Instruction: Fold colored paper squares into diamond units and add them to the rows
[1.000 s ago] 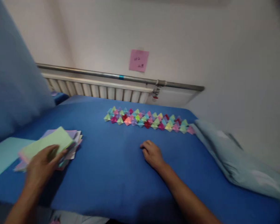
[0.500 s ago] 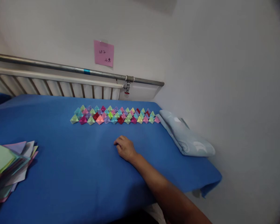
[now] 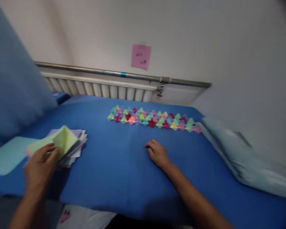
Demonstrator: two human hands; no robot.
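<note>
My left hand (image 3: 40, 167) is pinched on a pale yellow-green sheet of paper (image 3: 66, 137), whose corner is lifted and bent upward. Under that sheet lies a loose stack of coloured paper (image 3: 82, 140), with purple, white and pink edges sticking out. My right hand (image 3: 157, 153) rests on the blue cloth with its fingers curled in, and nothing shows in them. Beyond it, several small folded paper pieces (image 3: 132, 120) in many colours sit in tight rows. Motion blurs the view a little.
Left of the stack lies a flat teal sheet (image 3: 10, 156). A blue curtain (image 3: 16, 79) hangs at the left. Folded pale blue fabric (image 3: 248, 156) lies at the right. Behind the blue cloth (image 3: 114, 178) are a radiator (image 3: 92, 89), a metal pipe (image 3: 102, 72) and a pink note (image 3: 141, 56).
The view has swung left, bringing my left hand and the teal sheet into sight. The top yellow-green sheet is now lifted at its corner. My right hand stays in place on the cloth.
</note>
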